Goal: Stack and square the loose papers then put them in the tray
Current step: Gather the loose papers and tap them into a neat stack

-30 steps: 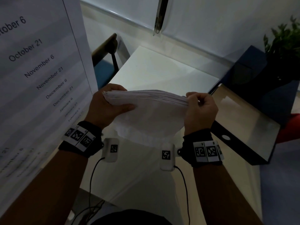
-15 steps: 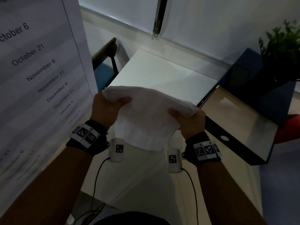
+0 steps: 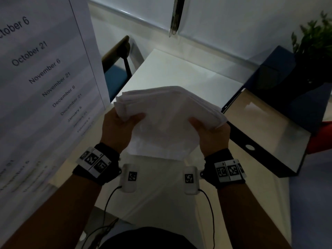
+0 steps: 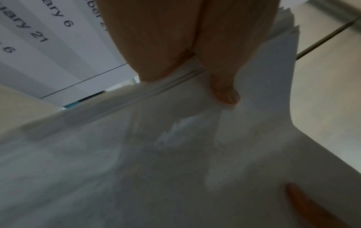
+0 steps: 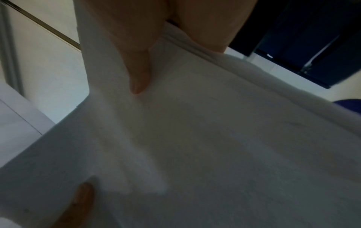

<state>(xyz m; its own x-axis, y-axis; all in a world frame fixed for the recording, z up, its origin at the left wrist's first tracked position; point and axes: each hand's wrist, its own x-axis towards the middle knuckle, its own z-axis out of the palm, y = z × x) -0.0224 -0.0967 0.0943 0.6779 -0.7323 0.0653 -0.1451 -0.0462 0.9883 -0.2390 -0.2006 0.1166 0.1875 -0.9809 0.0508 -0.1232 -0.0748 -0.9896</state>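
While thumbs press on top (edges uneven), both hands' grips clamp the papers (image 3: 167, 112).

Big printed date sheet (image 3: 45, 69) w/ Oct–Jan dates hangs at left. Chair (image 3: 118, 69), blue seat, behind white desk (image 3: 179, 72). Potted plant (image 3: 314, 42) far right on dark blue box (image 3: 269, 72).

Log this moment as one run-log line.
left hand: grips paper stack | right hand: grips stack | tray: no papers in it
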